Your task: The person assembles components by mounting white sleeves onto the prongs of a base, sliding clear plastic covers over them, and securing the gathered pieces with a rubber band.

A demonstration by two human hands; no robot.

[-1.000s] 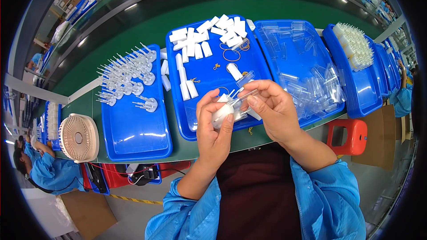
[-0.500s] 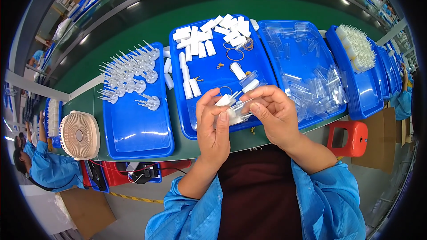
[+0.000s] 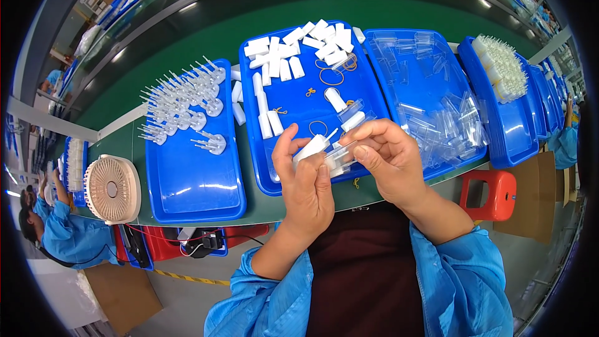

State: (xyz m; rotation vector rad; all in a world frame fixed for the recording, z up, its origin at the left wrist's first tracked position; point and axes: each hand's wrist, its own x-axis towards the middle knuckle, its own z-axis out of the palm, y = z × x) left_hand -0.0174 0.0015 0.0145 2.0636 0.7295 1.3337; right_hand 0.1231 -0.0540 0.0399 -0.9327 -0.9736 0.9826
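Both my hands meet over the near edge of the middle blue tray (image 3: 259, 171). My right hand (image 3: 393, 159) pinches a clear plastic sleeve (image 3: 340, 156) between thumb and fingers. The fingers of my left hand (image 3: 307, 190) are closed at the sleeve's other end. By its index finger is a white block (image 3: 312, 147) with a thin pin sticking out; whether the hand grips it I cannot tell. Farther up the tray lie a white block partly in a clear sleeve (image 3: 335, 99), many loose white blocks (image 3: 274, 56) and rubber bands (image 3: 331, 75).
On the left, a blue tray (image 3: 196, 196) holds white pronged pieces (image 3: 187, 97) beside a beige fan (image 3: 112, 189). Right of the middle, another blue tray (image 3: 430, 97) has clear sleeves (image 3: 446, 128). Stacked trays (image 3: 513, 131) carry white parts (image 3: 499, 65). A red stool (image 3: 488, 195) stands below.
My left hand has shifted slightly right and its index finger has curled down toward the sleeve. The white block with the pin shows more plainly. My right hand keeps its pinch.
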